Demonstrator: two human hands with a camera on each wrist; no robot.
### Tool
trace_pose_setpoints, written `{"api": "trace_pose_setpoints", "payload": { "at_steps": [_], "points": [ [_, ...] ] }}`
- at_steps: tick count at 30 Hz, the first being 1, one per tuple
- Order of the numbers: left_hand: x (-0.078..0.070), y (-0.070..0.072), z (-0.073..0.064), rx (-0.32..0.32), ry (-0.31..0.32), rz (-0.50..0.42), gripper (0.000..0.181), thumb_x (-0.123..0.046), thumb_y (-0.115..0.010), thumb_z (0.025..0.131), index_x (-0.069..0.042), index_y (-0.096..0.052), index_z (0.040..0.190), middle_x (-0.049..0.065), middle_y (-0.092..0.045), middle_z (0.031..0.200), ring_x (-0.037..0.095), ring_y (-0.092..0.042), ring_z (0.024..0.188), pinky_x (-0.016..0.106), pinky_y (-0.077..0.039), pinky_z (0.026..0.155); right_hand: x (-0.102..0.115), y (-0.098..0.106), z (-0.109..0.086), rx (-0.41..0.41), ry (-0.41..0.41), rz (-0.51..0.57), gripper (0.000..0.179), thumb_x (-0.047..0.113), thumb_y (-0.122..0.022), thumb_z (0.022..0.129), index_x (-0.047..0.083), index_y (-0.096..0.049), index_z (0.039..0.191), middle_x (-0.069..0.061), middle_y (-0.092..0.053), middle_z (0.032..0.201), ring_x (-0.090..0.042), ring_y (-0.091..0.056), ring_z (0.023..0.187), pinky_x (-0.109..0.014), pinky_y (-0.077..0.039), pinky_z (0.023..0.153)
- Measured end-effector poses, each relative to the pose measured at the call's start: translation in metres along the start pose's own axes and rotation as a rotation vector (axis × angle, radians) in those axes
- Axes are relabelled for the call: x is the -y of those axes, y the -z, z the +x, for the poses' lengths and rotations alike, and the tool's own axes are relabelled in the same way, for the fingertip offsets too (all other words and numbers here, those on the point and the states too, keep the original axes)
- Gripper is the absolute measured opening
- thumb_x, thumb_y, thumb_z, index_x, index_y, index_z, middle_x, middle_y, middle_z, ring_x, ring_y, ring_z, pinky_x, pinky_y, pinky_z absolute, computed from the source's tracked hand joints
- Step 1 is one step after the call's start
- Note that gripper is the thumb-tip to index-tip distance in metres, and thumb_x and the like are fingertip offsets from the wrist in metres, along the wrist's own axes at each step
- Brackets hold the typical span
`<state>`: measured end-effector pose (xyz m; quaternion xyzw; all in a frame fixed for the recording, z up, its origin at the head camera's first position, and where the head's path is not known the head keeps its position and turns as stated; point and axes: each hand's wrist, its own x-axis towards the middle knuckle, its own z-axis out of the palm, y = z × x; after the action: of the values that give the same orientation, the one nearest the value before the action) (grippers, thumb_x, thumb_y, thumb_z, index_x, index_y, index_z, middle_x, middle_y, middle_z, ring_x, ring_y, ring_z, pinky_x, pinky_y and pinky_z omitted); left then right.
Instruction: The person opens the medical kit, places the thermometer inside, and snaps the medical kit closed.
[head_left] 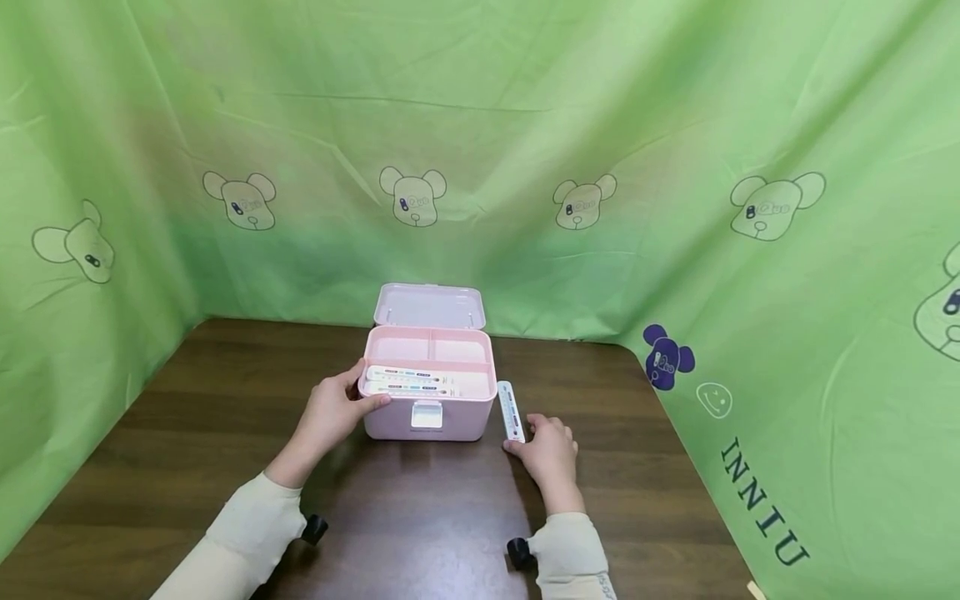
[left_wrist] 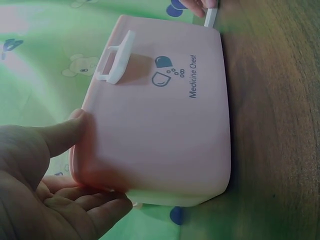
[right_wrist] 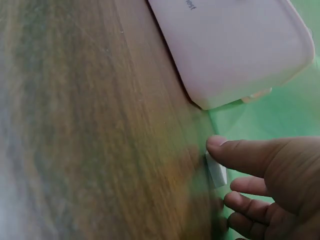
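Now, the left hand (head_left: 332,412) grips the left rim of the pink box (head_left: 463,422), toward the worktop's (head_left: 637,467) far edge; the right hand (head_left: 551,456) touches a white packet (head_left: 511,408) just beside; whether grasping, one cannot tell.

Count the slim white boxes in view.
3: two slim white boxes inside the pink chest, a third slim white box beside it at the right hand. More may be hidden underneath.

The table (head_left: 420,521) is dark brown wood, its grain running side to side, with a pale sheen near the front. The box (head_left: 393,423) stands upright on it; just right of that, a slim pack (head_left: 511,410) appears to lie on the wood.
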<state>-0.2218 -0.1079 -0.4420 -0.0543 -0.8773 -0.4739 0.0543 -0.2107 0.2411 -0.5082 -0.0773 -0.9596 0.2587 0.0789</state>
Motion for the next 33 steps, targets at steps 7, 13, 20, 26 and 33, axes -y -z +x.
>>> {"api": "trace_pose_setpoints", "payload": {
  "at_steps": [7, 13, 20, 26, 33],
  "points": [
    [0.001, 0.000, 0.000, -0.002, -0.006, 0.005, 0.088, -0.034, -0.086, 0.085, 0.000, -0.042, 0.153, 0.020, -0.063, 0.138, 0.020, -0.065, 0.101, 0.028, -0.053, 0.075, 0.003, -0.002, -0.002, -0.016, 0.006, -0.068, 0.058, 0.035, -0.090, 0.073, 0.004, -0.073, 0.118, -0.016, -0.068, 0.099, -0.040, -0.058, 0.097, -0.054, -0.041, 0.083],
    [0.002, 0.000, -0.002, -0.007, -0.002, 0.004, 0.089, -0.036, -0.086, 0.085, 0.000, -0.041, 0.153, 0.020, -0.065, 0.136, 0.020, -0.066, 0.102, 0.026, -0.054, 0.074, 0.006, -0.002, -0.004, -0.026, -0.014, -0.079, 0.049, 0.035, -0.090, 0.074, 0.006, -0.075, 0.110, -0.012, -0.070, 0.089, -0.039, -0.061, 0.090, -0.052, -0.042, 0.080],
    [0.002, -0.001, -0.001, 0.015, -0.013, 0.016, 0.091, -0.039, -0.085, 0.085, 0.000, -0.041, 0.154, 0.019, -0.065, 0.136, 0.021, -0.067, 0.105, 0.027, -0.055, 0.076, 0.009, -0.001, -0.006, -0.041, -0.049, -0.086, 0.037, 0.031, -0.088, 0.075, 0.007, -0.076, 0.101, -0.015, -0.072, 0.091, -0.039, -0.061, 0.089, -0.052, -0.042, 0.080],
    [-0.001, 0.001, -0.003, 0.016, 0.000, 0.004, 0.090, -0.038, -0.085, 0.085, 0.000, -0.040, 0.154, 0.020, -0.063, 0.138, 0.022, -0.067, 0.105, 0.028, -0.055, 0.075, 0.007, 0.000, -0.006, -0.055, -0.061, -0.058, 0.027, 0.028, -0.084, 0.076, 0.010, -0.077, 0.095, -0.014, -0.074, 0.092, -0.039, -0.062, 0.088, -0.052, -0.042, 0.079],
    [0.000, 0.002, -0.003, 0.025, 0.003, 0.017, 0.088, -0.037, -0.084, 0.086, -0.001, -0.041, 0.154, 0.020, -0.062, 0.141, 0.022, -0.066, 0.109, 0.028, -0.055, 0.078, -0.004, 0.009, -0.004, -0.066, -0.110, 0.061, 0.026, 0.024, -0.079, 0.074, 0.011, -0.077, 0.097, -0.006, -0.075, 0.087, -0.032, -0.066, 0.083, -0.049, -0.046, 0.076]
  ]
}}
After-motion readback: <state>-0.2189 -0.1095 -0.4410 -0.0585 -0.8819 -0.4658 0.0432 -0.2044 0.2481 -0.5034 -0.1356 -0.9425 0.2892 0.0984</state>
